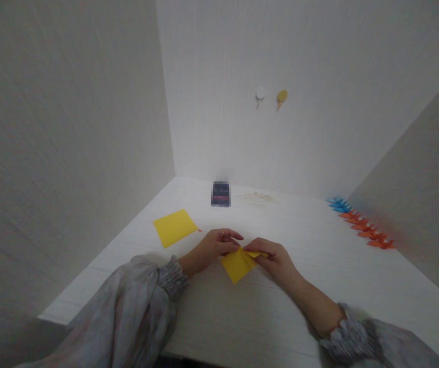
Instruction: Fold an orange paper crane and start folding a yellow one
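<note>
Between my two hands is a folded piece of yellow origami paper, one corner pointing toward me and a flap raised on its right side. My left hand pinches its upper left edge, with a ring on one finger. On the other side my right hand grips the raised flap between thumb and fingers. Both hands are closed on the paper just above the white table. Fingers hide parts of its upper edge. To the left lies a flat yellow paper sheet.
A small dark pixelated item is near the back wall. Blue folded paper figures and orange ones line the right side of the white table. Two hooks, white and yellow, are on the back wall.
</note>
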Action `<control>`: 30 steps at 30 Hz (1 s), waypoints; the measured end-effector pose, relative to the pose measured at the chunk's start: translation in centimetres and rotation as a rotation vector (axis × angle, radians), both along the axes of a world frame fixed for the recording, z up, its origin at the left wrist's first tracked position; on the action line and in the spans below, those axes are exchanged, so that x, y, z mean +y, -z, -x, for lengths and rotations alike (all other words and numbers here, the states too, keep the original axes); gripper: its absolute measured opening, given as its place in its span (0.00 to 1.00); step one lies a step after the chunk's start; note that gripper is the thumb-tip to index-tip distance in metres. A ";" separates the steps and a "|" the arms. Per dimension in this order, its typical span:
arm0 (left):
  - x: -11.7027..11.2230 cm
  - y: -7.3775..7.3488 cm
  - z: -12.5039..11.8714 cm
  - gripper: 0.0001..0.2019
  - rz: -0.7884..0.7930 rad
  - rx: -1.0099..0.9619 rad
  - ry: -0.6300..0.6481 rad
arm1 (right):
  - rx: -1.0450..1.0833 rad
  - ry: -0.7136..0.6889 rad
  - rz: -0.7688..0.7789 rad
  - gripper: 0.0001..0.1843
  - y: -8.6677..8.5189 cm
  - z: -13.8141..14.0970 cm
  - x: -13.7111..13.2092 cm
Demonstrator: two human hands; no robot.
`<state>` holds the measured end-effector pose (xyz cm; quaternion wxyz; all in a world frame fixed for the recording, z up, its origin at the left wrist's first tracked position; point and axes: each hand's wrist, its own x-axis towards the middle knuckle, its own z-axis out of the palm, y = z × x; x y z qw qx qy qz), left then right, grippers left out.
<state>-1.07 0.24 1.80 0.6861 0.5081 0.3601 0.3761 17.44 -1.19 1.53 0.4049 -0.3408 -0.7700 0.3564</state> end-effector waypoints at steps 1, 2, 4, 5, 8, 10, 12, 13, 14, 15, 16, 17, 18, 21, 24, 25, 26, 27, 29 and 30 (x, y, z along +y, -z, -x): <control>0.0 -0.1 0.0 0.14 0.005 -0.009 0.006 | 0.010 -0.005 0.003 0.10 0.0 0.0 0.0; -0.1 -0.1 0.1 0.14 0.010 -0.019 0.011 | 0.016 -0.008 0.007 0.10 -0.1 0.0 -0.1; -0.2 -0.2 0.1 0.13 0.020 -0.037 0.022 | 0.024 -0.013 0.011 0.10 -0.1 0.0 -0.1; -0.2 -0.2 0.1 0.13 0.025 -0.045 0.028 | 0.024 -0.020 0.010 0.10 -0.1 0.0 -0.1; -0.2 -0.2 0.2 0.13 0.036 -0.062 0.036 | 0.031 -0.051 -0.004 0.09 -0.1 0.0 -0.1; -0.3 -0.1 0.3 0.12 0.036 -0.069 0.037 | 0.041 -0.069 -0.016 0.09 -0.2 0.0 -0.1; -0.3 -0.1 0.3 0.12 0.035 -0.079 0.045 | 0.045 -0.079 -0.025 0.09 -0.2 -0.1 -0.2; -0.3 -0.2 0.4 0.12 0.036 -0.085 0.052 | 0.044 -0.082 -0.030 0.09 -0.3 -0.1 -0.2; -0.3 -0.3 0.4 0.12 0.039 -0.089 0.056 | 0.038 -0.083 -0.033 0.09 -0.3 -0.1 -0.3; -0.4 -0.3 0.4 0.12 0.042 -0.094 0.061 | 0.030 -0.084 -0.037 0.08 -0.3 -0.1 -0.3; -0.4 -0.4 0.5 0.12 0.045 -0.098 0.066 | 0.022 -0.083 -0.043 0.08 -0.4 -0.1 -0.4; -0.4 -0.5 0.5 0.12 0.046 -0.102 0.070 | 0.016 -0.081 -0.049 0.08 -0.5 -0.1 -0.4; -0.4 -0.6 0.5 0.12 0.045 -0.105 0.072 | 0.011 -0.079 -0.055 0.08 -0.5 -0.1 -0.5; -0.5 -0.6 0.5 0.11 0.043 -0.101 0.073 | -0.001 -0.077 -0.074 0.08 -0.6 0.0 -0.6; -0.5 -0.6 0.4 0.12 0.032 -0.077 0.063 | -0.014 -0.083 -0.091 0.09 -0.6 0.1 -0.6; -0.5 -0.5 0.4 0.12 0.022 -0.069 0.064 | -0.016 -0.088 -0.098 0.09 -0.5 0.1 -0.6; -0.5 -0.5 0.4 0.13 0.012 -0.059 0.062 | -0.019 -0.093 -0.103 0.10 -0.5 0.1 -0.7; -0.5 -0.5 0.3 0.13 0.001 -0.049 0.060 | -0.023 -0.095 -0.106 0.10 -0.5 0.1 -0.7; -0.4 -0.4 0.3 0.14 -0.017 -0.031 0.043 | -0.029 -0.098 -0.106 0.11 -0.5 0.1 -0.7; -0.4 -0.4 0.3 0.14 -0.024 -0.022 0.029 | -0.025 -0.099 -0.100 0.11 -0.6 0.0 -0.7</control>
